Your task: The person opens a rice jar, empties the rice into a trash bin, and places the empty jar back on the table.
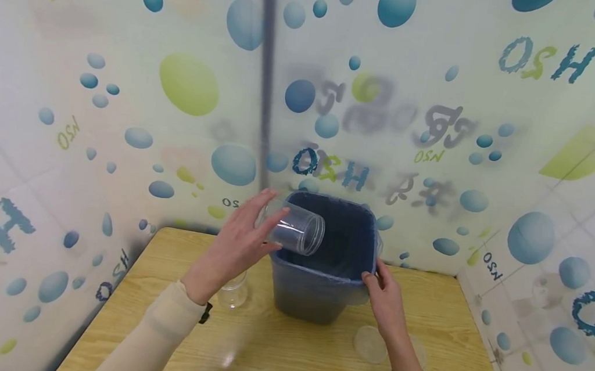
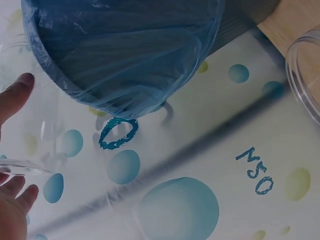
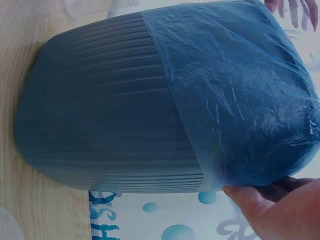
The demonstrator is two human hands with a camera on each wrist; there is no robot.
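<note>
My left hand (image 1: pixel 238 239) grips a clear plastic jar (image 1: pixel 294 229), tipped on its side with its open mouth over the near left of a trash bin (image 1: pixel 306 302). No contents show in this jar. A thin blue plastic bag (image 3: pixel 225 95) lines the bin and folds down over its rim. On the bin's right side, my right hand (image 1: pixel 385 297) pinches the bagged rim, thumb on the near face. The left wrist view shows the left thumb and fingertips (image 2: pixel 20 95) spread around the transparent jar.
A second clear jar (image 1: pixel 233 296) stands on the wooden table (image 1: pixel 263 357) left of the bin. Near my right wrist lie a clear round lid (image 1: pixel 370 344) and another (image 1: pixel 418 351), partly hidden. Patterned walls (image 1: pixel 190 84) rise close behind the bin and at both sides.
</note>
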